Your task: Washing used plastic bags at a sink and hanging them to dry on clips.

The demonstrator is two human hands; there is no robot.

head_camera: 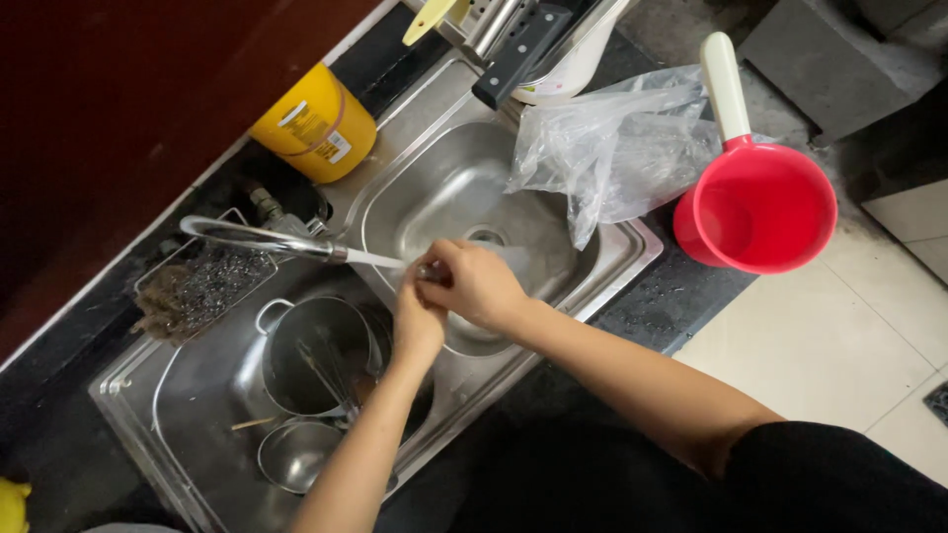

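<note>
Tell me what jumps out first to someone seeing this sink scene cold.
The bright red scoop with a cream handle, on the counter right of the sink. Then both hands, the left hand and right hand, held together under the tap over the basin. A yellow bottle lies at the back.

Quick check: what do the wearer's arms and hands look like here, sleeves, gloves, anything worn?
Both hands are bare, no gloves: left hand, right hand. Both forearms are uncovered up to the frame edge or sleeve. The right arm ends in a black short sleeve near the elbow. No watch, bracelet or ring shows; the fingers are partly hidden.
</note>
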